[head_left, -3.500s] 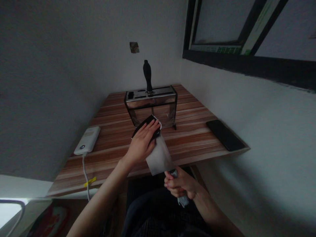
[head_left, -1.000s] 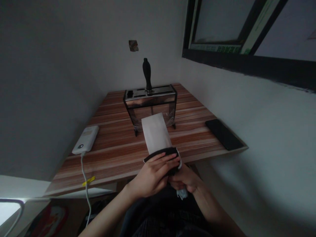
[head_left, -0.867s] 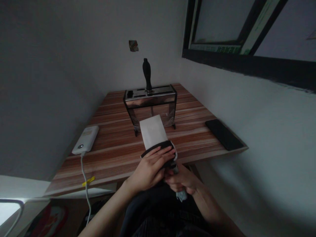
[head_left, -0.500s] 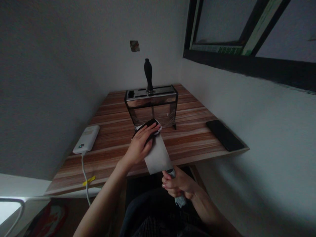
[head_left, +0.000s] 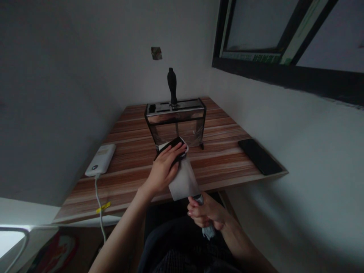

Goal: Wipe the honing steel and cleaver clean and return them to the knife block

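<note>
My right hand (head_left: pixel 206 212) is wrapped round the handle of a cleaver (head_left: pixel 184 181), whose broad pale blade points away from me over the table's front edge. Fingers together, my left hand (head_left: pixel 164 166) holds a black cloth or pad (head_left: pixel 173 145) with a white edge against the far end of the blade. The blade's tip is hidden under the pad and fingers. Just beyond stands a knife block (head_left: pixel 176 127) with clear sides and a dark frame. A black handle (head_left: pixel 172 86) rises upright from its slotted top.
The wood-grain table (head_left: pixel 136 131) runs back to the wall. A white power bank (head_left: pixel 101 160) with a white cable (head_left: pixel 98 201) lies at left, near yellow tape (head_left: pixel 103 207). At the right edge lies a black phone (head_left: pixel 259 156). A dark-framed window (head_left: pixel 256 62) is on the right wall.
The view has shifted very slightly. My left hand and the black pad have moved a touch to the right along with it; both grips are unchanged.
</note>
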The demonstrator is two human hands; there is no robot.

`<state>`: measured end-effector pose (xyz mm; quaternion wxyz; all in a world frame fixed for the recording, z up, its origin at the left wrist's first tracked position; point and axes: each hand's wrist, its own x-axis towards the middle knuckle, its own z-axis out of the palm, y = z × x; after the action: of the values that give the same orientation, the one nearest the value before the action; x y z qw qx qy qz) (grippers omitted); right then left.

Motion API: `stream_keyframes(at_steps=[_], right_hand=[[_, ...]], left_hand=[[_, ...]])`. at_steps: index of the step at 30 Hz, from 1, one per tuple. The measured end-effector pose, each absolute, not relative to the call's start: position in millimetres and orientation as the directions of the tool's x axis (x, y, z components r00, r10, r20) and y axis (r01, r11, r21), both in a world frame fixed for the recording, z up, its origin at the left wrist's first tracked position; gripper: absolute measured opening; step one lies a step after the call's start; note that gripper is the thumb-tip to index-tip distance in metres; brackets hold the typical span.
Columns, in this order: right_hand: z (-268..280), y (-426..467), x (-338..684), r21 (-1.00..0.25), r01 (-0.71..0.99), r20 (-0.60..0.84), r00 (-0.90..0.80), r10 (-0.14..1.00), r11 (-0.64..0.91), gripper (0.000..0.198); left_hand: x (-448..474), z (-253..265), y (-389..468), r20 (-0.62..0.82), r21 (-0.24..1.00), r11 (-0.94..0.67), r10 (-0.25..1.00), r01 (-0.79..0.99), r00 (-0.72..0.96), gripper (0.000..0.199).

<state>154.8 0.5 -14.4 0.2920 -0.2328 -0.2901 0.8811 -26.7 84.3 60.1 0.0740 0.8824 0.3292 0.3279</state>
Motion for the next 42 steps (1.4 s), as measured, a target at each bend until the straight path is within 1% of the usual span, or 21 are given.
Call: stream_keyframes(at_steps=[4,7,10,14,16,19,22,25,31,37,42], right_hand=[[-10,3,158,-0.664,-0.376,-0.266,-0.689,0.674,-0.646,0.040],[-11,5,160,-0.704,-0.361,-0.251,-0.678,0.691,-0.611,0.035],[-17,7,163,-0.768,-0.313,-0.258,-0.648,0.717,-0.559,0.029],[-28,10,169,-0.833,-0.225,-0.320,-0.549,0.772,-0.505,0.024],[-32,10,171,-0.841,-0.200,-0.330,-0.548,0.769,-0.503,0.023],[-35,12,171,-0.841,-0.188,-0.333,-0.559,0.759,-0.507,0.031],[-37,13,170,-0.844,-0.186,-0.332,-0.557,0.762,-0.504,0.026],[-36,13,170,-0.847,-0.194,-0.322,-0.554,0.768,-0.495,0.022],[-19,8,168,-0.849,-0.210,-0.301,-0.563,0.770,-0.485,0.034],[2,2,158,-0.778,-0.330,-0.207,-0.668,0.714,-0.535,0.041],[-4,-1,157,-0.727,-0.325,-0.238,-0.707,0.666,-0.605,0.045]], left_hand=[[-21,53,65,0.458,0.390,-0.787,0.617,0.479,0.641,0.050],[-17,49,50,0.425,0.417,-0.792,0.603,0.445,0.675,0.051],[-13,45,36,0.385,0.428,-0.808,0.569,0.406,0.727,0.050],[-7,38,19,0.333,0.443,-0.826,0.513,0.349,0.791,0.051],[-6,36,14,0.318,0.452,-0.824,0.507,0.341,0.801,0.051],[-6,34,11,0.314,0.459,-0.817,0.516,0.348,0.797,0.052],[-7,35,11,0.313,0.464,-0.815,0.517,0.347,0.797,0.052],[-7,36,13,0.317,0.459,-0.820,0.510,0.341,0.800,0.053],[-11,39,20,0.352,0.402,-0.841,0.508,0.362,0.786,0.052],[-22,48,45,0.444,0.368,-0.802,0.597,0.471,0.668,0.055],[-31,60,74,0.549,0.368,-0.767,0.636,0.526,0.543,0.050]])
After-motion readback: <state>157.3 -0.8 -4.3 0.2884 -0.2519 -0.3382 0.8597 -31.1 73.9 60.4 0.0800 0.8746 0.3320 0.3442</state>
